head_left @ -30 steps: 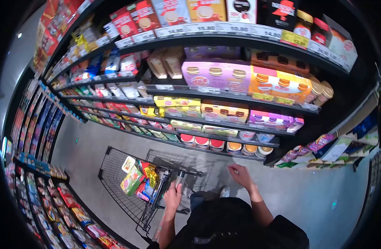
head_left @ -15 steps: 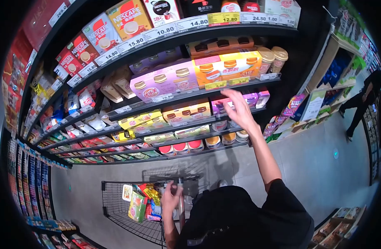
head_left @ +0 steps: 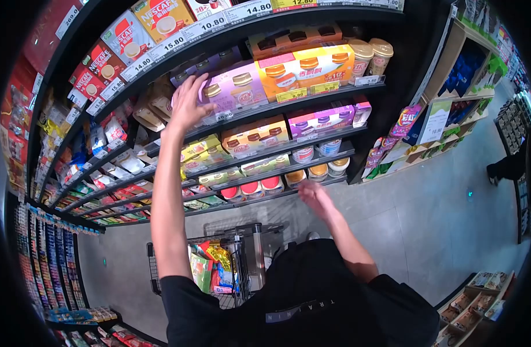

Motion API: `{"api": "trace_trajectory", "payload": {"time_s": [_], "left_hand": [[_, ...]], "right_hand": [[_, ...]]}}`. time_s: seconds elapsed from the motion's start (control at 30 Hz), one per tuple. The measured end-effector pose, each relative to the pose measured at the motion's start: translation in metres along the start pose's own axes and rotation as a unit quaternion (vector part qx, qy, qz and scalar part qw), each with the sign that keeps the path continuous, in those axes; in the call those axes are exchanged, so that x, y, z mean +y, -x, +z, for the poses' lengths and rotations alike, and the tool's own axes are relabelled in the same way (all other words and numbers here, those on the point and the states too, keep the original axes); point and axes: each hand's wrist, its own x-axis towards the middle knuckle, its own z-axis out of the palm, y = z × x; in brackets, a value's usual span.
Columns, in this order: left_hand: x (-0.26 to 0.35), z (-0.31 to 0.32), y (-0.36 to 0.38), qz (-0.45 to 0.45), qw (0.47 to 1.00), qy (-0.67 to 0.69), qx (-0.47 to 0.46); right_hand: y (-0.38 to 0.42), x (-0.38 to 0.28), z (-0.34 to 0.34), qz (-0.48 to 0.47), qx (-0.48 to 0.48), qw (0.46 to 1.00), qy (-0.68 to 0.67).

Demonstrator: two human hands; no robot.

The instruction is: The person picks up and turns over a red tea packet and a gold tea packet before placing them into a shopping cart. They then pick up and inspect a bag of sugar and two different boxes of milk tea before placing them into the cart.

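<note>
My left hand (head_left: 190,107) reaches up to the purple multi-cup pack (head_left: 236,89) on the middle shelf, its spread fingers at the pack's left end. Right of that pack is an orange and yellow multi-cup pack (head_left: 306,72). Lower down, my right hand (head_left: 316,198) hangs in front of the bottom shelf, near the jars with golden lids (head_left: 318,171), its fingers apart and slightly blurred. Nothing shows in it. Below my left forearm stands the shopping cart (head_left: 240,272), holding a green packet (head_left: 200,272) and a gold packet (head_left: 219,254).
Boxes of coffee (head_left: 128,39) line the upper shelf. A wooden display stand (head_left: 444,75) is on the right, and a person's dark-clothed leg (head_left: 508,166) shows at the far right. Another stand (head_left: 473,303) is at the lower right, beyond the grey floor (head_left: 387,231).
My left hand has left the cart handle and risen to the purple pack. My right hand has dropped from the shelf edge. The shelves sit higher in view, and the other person is farther right.
</note>
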Motion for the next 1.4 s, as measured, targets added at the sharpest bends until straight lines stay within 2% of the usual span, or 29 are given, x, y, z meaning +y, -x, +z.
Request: {"api": "trace_trajectory", "payload": {"time_s": [0.03, 0.07, 0.1, 0.17, 0.23, 0.3, 0.33, 0.37, 0.4, 0.43, 0.47, 0.5, 0.53, 0.57, 0.63, 0.7, 0.73, 0.8, 0.83, 0.9, 1.03, 1.2, 1.33, 1.4], "left_hand": [[-0.007, 0.000, -0.011, -0.010, 0.998, -0.006, -0.055], [-0.007, -0.002, -0.020, -0.065, 0.991, -0.010, -0.117], [-0.018, 0.006, -0.023, -0.059, 0.990, -0.035, -0.122], [-0.036, 0.013, -0.032, -0.075, 0.986, 0.028, -0.143], [-0.040, 0.008, -0.040, -0.089, 0.979, 0.031, -0.182], [-0.047, 0.003, -0.041, -0.117, 0.971, 0.041, -0.205], [-0.053, 0.002, -0.040, -0.122, 0.970, 0.039, -0.207], [-0.060, 0.001, -0.040, -0.138, 0.965, 0.026, -0.221], [-0.067, -0.001, -0.039, -0.156, 0.960, 0.014, -0.234], [-0.074, -0.002, -0.037, -0.160, 0.959, 0.013, -0.234], [-0.080, -0.003, -0.036, -0.171, 0.953, 0.031, -0.249], [-0.086, -0.005, -0.035, -0.182, 0.946, 0.048, -0.263], [-0.088, -0.006, -0.034, -0.197, 0.943, 0.080, -0.258], [-0.082, -0.010, -0.034, -0.200, 0.942, 0.079, -0.257], [-0.068, -0.020, -0.034, -0.212, 0.933, 0.084, -0.279], [-0.074, -0.014, -0.030, -0.213, 0.935, 0.074, -0.273], [-0.070, -0.014, -0.029, -0.209, 0.940, 0.044, -0.264], [-0.062, -0.015, -0.033, -0.220, 0.938, -0.016, -0.269], [-0.063, -0.013, -0.034, -0.222, 0.938, -0.016, -0.267], [-0.064, -0.012, -0.035, -0.211, 0.930, -0.042, -0.299], [-0.077, -0.004, -0.031, -0.207, 0.933, -0.028, -0.291], [-0.093, 0.009, -0.030, -0.162, 0.949, 0.025, -0.269], [-0.078, 0.005, -0.022, -0.150, 0.961, 0.064, -0.225], [-0.067, -0.002, -0.021, -0.152, 0.964, 0.019, -0.216]], "right_hand": [[0.010, 0.008, -0.002, 0.004, 0.003, 1.000, -0.001], [0.018, 0.014, -0.002, 0.074, 0.063, 0.995, 0.016], [0.022, 0.017, -0.002, 0.145, 0.123, 0.981, 0.034], [0.020, 0.018, -0.012, 0.136, 0.096, 0.986, 0.029], [0.016, 0.000, -0.003, 0.015, 0.041, 0.998, 0.048], [0.007, -0.034, 0.030, -0.034, 0.065, 0.985, 0.153], [-0.006, -0.049, 0.043, -0.063, 0.073, 0.971, 0.220], [-0.023, -0.065, 0.054, -0.136, 0.067, 0.942, 0.298], [-0.041, -0.083, 0.064, -0.218, 0.011, 0.910, 0.353], [-0.051, -0.114, 0.089, -0.211, 0.008, 0.886, 0.413], [-0.050, -0.144, 0.131, -0.373, -0.025, 0.785, 0.495], [-0.068, -0.166, 0.149, -0.478, -0.031, 0.651, 0.589], [-0.078, -0.188, 0.174, -0.526, -0.033, 0.557, 0.642], [-0.093, -0.207, 0.194, -0.546, -0.071, 0.516, 0.656], [-0.122, -0.228, 0.224, -0.557, -0.064, 0.416, 0.716], [-0.152, -0.242, 0.239, -0.513, -0.109, 0.380, 0.762], [-0.157, -0.244, 0.247, -0.513, -0.112, 0.380, 0.761], [-0.159, -0.250, 0.267, -0.361, -0.085, 0.340, 0.864], [-0.159, -0.250, 0.274, -0.362, -0.087, 0.339, 0.864], [-0.157, -0.248, 0.285, -0.295, -0.063, 0.314, 0.900], [-0.161, -0.245, 0.290, -0.269, -0.049, 0.302, 0.913], [-0.164, -0.243, 0.283, -0.304, -0.046, 0.306, 0.901], [-0.164, -0.239, 0.287, -0.307, -0.031, 0.301, 0.903], [-0.164, -0.239, 0.290, -0.302, -0.019, 0.288, 0.909]]}}
